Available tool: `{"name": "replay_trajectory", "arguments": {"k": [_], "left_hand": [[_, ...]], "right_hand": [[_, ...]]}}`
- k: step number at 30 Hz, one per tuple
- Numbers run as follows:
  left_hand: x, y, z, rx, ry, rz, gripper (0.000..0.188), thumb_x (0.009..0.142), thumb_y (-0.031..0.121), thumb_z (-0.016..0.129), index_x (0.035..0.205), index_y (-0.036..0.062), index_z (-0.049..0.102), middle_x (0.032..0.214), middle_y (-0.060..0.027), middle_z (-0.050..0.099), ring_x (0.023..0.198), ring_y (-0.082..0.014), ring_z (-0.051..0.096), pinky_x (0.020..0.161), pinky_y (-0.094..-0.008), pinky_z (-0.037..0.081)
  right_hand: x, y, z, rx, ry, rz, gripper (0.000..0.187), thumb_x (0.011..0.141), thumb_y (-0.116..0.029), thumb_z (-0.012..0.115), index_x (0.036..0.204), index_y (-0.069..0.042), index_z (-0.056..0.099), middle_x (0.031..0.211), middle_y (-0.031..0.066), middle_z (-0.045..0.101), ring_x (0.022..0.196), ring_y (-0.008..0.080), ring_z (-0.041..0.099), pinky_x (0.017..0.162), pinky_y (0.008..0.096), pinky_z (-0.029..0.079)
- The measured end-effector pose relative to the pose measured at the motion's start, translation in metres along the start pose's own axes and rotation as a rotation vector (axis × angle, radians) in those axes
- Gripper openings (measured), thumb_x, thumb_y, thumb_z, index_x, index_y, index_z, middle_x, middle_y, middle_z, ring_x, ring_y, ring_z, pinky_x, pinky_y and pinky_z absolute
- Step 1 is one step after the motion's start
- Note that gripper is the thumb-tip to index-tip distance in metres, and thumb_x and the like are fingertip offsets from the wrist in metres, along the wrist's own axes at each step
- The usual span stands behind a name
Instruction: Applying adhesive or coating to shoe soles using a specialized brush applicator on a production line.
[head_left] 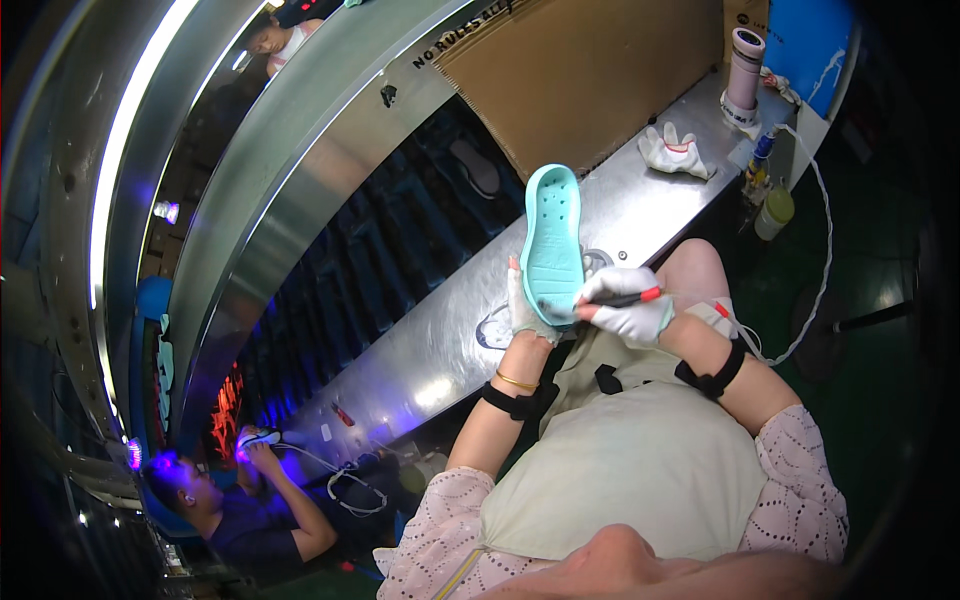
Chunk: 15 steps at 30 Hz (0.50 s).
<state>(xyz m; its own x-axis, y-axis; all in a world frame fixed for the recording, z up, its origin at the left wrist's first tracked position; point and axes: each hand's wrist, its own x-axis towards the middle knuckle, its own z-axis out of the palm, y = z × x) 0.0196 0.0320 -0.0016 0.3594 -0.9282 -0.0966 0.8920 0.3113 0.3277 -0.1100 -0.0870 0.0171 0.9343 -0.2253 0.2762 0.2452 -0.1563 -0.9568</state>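
Note:
A turquoise shoe sole (pixel 553 230) stands out over the metal bench edge, its inner side facing me, with small holes in the toe end. My left hand (pixel 526 308), in a white glove with bare fingertips, grips it by the heel end from behind and the left side. In my gloved right hand (pixel 632 312) is a thin dark-handled brush (pixel 618 299) with a red end. Its dark tip appears to meet the sole near the heel. Part of the left fingers is hidden behind the sole.
A metal ledge (pixel 400 370) runs across, beside a dark conveyor (pixel 370 230) carrying another sole (pixel 474 167). On the right lie a white glove (pixel 675 152), a pink bottle (pixel 744 75) and a cardboard box (pixel 600 75). A co-worker (pixel 230 500) sits at lower left.

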Motion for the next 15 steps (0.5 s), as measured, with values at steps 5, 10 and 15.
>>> {"name": "replay_trajectory", "arguments": {"k": [5,10,15], "left_hand": [[-0.008,-0.010,-0.007,0.050,0.086,0.084,0.067,0.090,0.057,0.027,0.130,0.0053,0.040,0.122,-0.0186,0.051,0.108,-0.0328,0.053,0.092,-0.0474,0.043],[-0.010,-0.020,0.012,0.103,0.281,0.139,0.065,0.091,0.055,0.030,0.131,0.0046,0.039,0.124,-0.0163,0.050,0.111,-0.0299,0.051,0.096,-0.0409,0.042],[-0.020,-0.020,0.015,-0.062,-0.009,0.073,0.072,0.088,0.060,0.030,0.132,0.0032,0.037,0.125,-0.0184,0.049,0.112,-0.0319,0.051,0.095,-0.0448,0.043]], "right_hand": [[0.005,-0.011,-0.005,0.441,-0.027,0.342,0.008,0.081,-0.011,0.067,0.085,-0.005,0.064,0.082,-0.0011,0.063,0.074,0.0067,0.057,0.069,0.0230,0.046],[0.009,-0.002,0.001,0.347,0.184,0.181,0.011,0.080,-0.008,0.067,0.088,-0.003,0.063,0.085,0.0016,0.063,0.078,0.0076,0.057,0.073,0.0231,0.046],[0.018,-0.006,-0.020,0.183,0.027,0.138,0.013,0.076,-0.008,0.071,0.085,-0.004,0.063,0.084,0.0025,0.063,0.079,0.0106,0.059,0.073,0.0255,0.047]]}}
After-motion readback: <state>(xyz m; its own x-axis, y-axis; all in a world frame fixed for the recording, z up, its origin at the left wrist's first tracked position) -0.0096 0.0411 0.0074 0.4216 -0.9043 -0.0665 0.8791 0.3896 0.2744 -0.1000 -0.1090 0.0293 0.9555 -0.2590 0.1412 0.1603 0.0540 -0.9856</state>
